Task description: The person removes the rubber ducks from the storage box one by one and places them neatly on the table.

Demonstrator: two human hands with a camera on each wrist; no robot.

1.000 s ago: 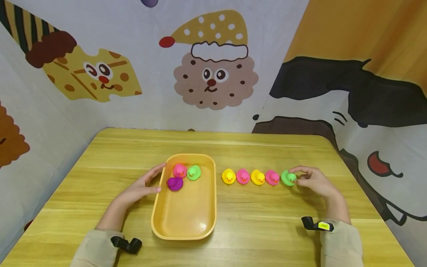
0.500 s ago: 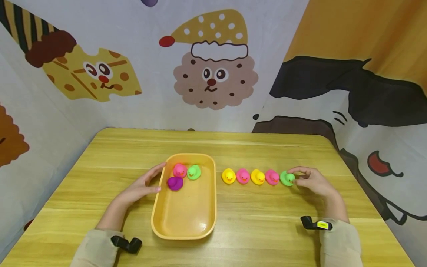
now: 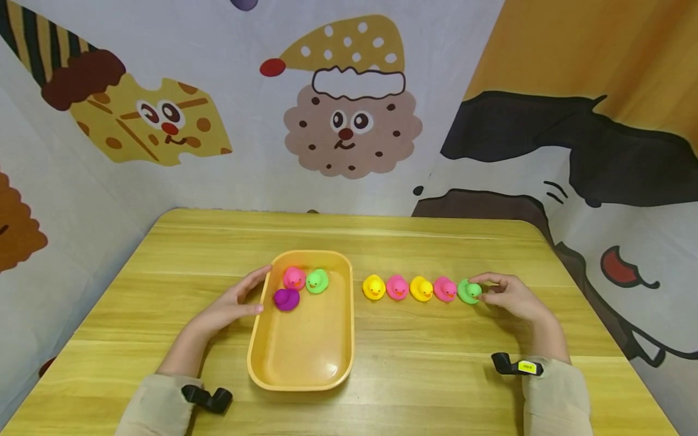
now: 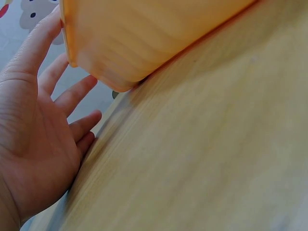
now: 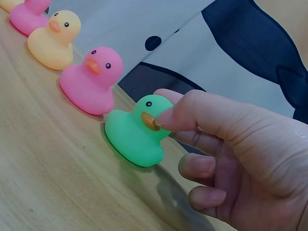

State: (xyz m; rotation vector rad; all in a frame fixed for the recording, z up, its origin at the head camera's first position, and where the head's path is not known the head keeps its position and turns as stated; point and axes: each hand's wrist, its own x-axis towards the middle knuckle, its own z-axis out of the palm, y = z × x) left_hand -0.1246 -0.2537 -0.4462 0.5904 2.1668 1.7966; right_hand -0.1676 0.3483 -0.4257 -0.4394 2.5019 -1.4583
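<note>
L hand [image 3: 231, 306]: fingers spread apart, thumb touching L rim of orange tray [image 3: 305, 351]. In tray, nr far end: purple duck [image 3: 286, 299], pink duck [image 3: 294, 278], inner green duck [image 3: 317, 281]. Just R of tray, row on table [image 3: 414, 369]: yellow duck [image 3: 374, 287], 2nd pink duck [image 3: 397, 287], 2nd yellow duck [image 3: 422, 289], 3rd pink duck [image 3: 445, 290], end green duck [image 3: 466, 292], all upright. R hand [image 3: 515, 297] pinches end green duck's head, thumb + index. Yellow label [image 3: 528, 367] at R wrist, print too small to read. Tabletop runs wide nr side of row; R edge well apart from hand.
</note>
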